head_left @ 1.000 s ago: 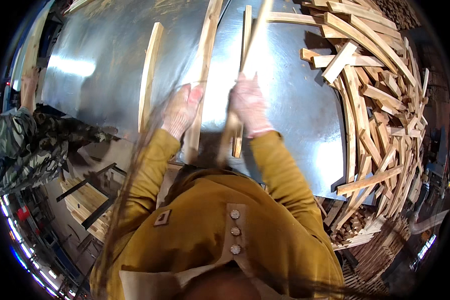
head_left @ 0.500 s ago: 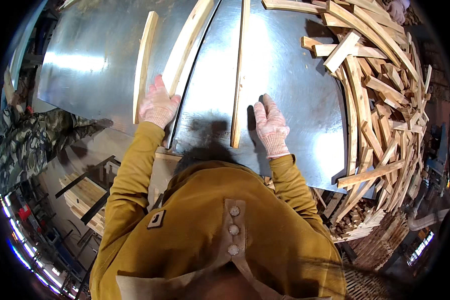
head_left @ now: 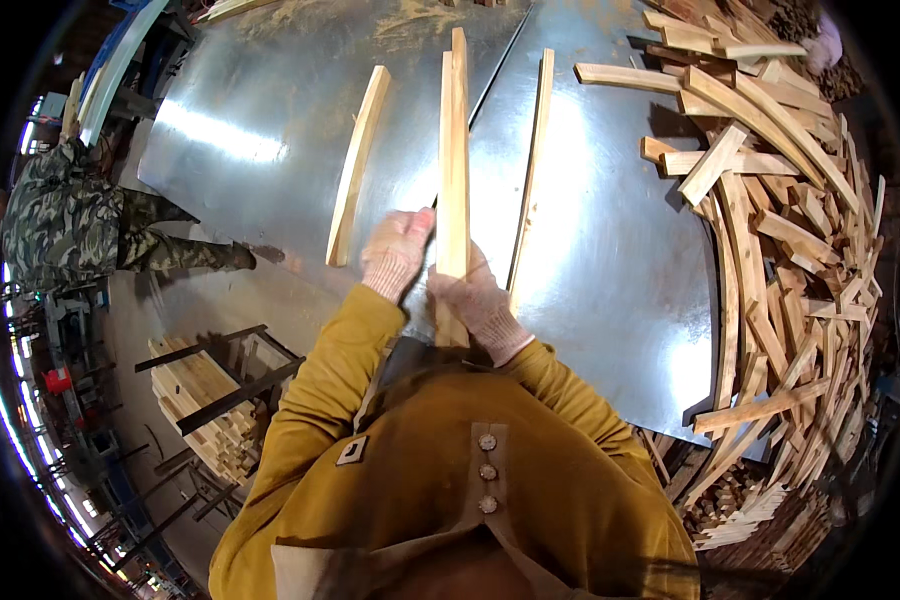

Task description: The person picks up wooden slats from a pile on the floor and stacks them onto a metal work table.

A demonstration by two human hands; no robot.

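Observation:
My right hand (head_left: 478, 300), in a pale knitted glove, is closed around the lower part of a curved wooden strip (head_left: 454, 170). The strip points away from me, raised near my body. Its far end is stepped, and I cannot tell whether two strips lie together there. My left hand (head_left: 397, 255), gloved alike, is just left of the strip with fingers stretched out and apart from the wood. One wooden strip (head_left: 358, 165) lies to the left on the metal-topped table (head_left: 620, 300), and a thinner strip (head_left: 532, 165) lies to the right.
A large heap of loose wooden strips (head_left: 770, 260) covers the table's right side. A dark seam (head_left: 500, 75) crosses the tabletop. At lower left, stacked wood (head_left: 205, 400) sits in a dark metal frame. A person in camouflage clothing (head_left: 65, 220) is at far left.
My right hand has moved left and taken hold of the middle strip, now lifted and drawn toward me. My left hand has come off the wood. The whole view has shifted.

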